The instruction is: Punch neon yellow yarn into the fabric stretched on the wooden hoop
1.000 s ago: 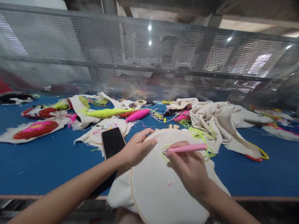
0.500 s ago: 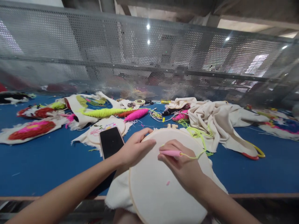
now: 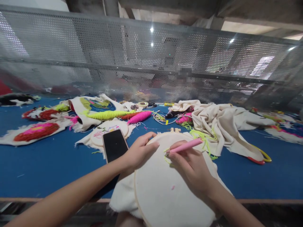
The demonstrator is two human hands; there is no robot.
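An embroidery hoop (image 3: 135, 189) stretched with off-white cloth (image 3: 161, 201) leans against the table edge in front of me. My left hand (image 3: 139, 152) grips its upper left rim, thumb on the cloth and fingers behind. Closed around a pink punch needle (image 3: 188, 145), my right hand (image 3: 193, 167) is over the upper part of the cloth. The needle's handle slants up to the right; its tip is hidden by my fingers. Yellow-green yarn shows on the cloth beside these fingers, and more yellow-green yarn (image 3: 204, 135) lies beyond the hoop. A small pink mark (image 3: 173, 187) sits lower on the cloth.
A phone (image 3: 115, 144) lies left of the hoop on the blue table (image 3: 59, 170). Behind are a smaller embroidered hoop (image 3: 104, 130), a pink yarn bundle (image 3: 139, 117) and crumpled cream cloth (image 3: 222, 121). A perforated metal screen (image 3: 94, 50) stands across the back.
The punch needle has tipped so its yarn end points up and right instead of lying nearly level. Yellow-green yarn now shows on the cloth by my right fingers. My left hand keeps its hold.
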